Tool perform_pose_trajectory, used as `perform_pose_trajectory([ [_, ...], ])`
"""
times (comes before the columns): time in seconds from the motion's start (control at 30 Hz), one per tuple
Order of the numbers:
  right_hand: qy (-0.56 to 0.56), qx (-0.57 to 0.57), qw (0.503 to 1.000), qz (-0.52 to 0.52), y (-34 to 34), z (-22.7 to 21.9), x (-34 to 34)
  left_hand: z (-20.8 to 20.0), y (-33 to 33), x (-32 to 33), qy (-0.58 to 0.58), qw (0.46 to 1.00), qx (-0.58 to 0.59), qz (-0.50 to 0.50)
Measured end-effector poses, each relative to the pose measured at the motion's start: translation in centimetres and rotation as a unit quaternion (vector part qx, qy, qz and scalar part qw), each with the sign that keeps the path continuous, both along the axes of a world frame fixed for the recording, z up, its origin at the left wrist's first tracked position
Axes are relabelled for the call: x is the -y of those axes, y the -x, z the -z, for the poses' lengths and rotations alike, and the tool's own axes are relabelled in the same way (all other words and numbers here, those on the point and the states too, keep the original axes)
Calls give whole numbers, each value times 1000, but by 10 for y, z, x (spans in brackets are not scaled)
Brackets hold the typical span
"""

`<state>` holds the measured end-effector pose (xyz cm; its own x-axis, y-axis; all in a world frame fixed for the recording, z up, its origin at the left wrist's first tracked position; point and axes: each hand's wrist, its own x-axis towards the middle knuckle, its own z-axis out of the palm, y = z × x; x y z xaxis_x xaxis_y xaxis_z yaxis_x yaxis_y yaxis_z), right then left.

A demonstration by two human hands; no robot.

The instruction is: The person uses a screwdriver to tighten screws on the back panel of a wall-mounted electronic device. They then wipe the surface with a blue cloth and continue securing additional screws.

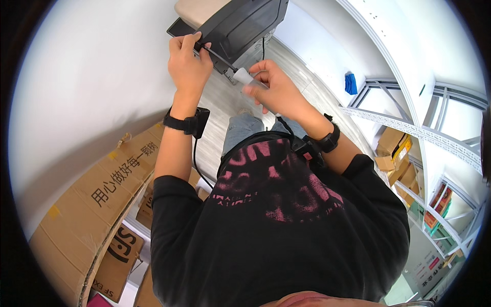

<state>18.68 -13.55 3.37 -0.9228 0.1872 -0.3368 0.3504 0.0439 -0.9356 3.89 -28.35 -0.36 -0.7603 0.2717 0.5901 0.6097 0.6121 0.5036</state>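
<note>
A: Position of the screwdriver (pixel 242 76)?
B: Upper middle of the view, in front of the body. Its pale handle lay in the right hand (pixel 280 91); its dark shaft (pixel 220 58) sloped up and leftward to the left hand (pixel 189 65).

A: Right-hand fingers?
B: Closed around the handle, thumb across it, index finger partly raised. Outline slightly blurred.

A: Left-hand fingers?
B: Thumb and index stood on either side of a small dark piece (pixel 198 46) at the shaft's far end. Whether they pressed on it could not be told; the tip itself was hidden.

A: Surroundings of the left hand?
B: A dark grey panel (pixel 243 31) stood tilted just beside the fingertips, a beige rounded object (pixel 199 11) behind it. Pale floor (pixel 217 105) showed below.

A: Worn items?
B: Black strap (pixel 178 123) on the left wrist, black band (pixel 328 141) on the right, black printed T-shirt (pixel 276 250).

A: Periphery?
B: Large cardboard box (pixel 76 225) at left; white shelving (pixel 429 135) with cartons (pixel 391 140) at right.
</note>
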Motion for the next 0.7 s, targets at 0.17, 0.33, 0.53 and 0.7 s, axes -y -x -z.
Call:
perform_pose_trajectory([
  [0.17, -185, -44, 981, -26, -4, 2, 7, -3, 1, 4, -3, 1000, 10, 18],
  [0.33, 300, 96, 949, 7, 6, -5, -12, -6, 2, 4, 5, 1000, 28, 10],
  [0.53, -4, 53, 997, -52, 1, -5, 3, -5, -1, 5, 13, 1000, 24, 8],
  [0.7, 352, 121, 928, -14, 6, -9, -15, -3, -1, 8, 7, 1000, 22, 14],
])
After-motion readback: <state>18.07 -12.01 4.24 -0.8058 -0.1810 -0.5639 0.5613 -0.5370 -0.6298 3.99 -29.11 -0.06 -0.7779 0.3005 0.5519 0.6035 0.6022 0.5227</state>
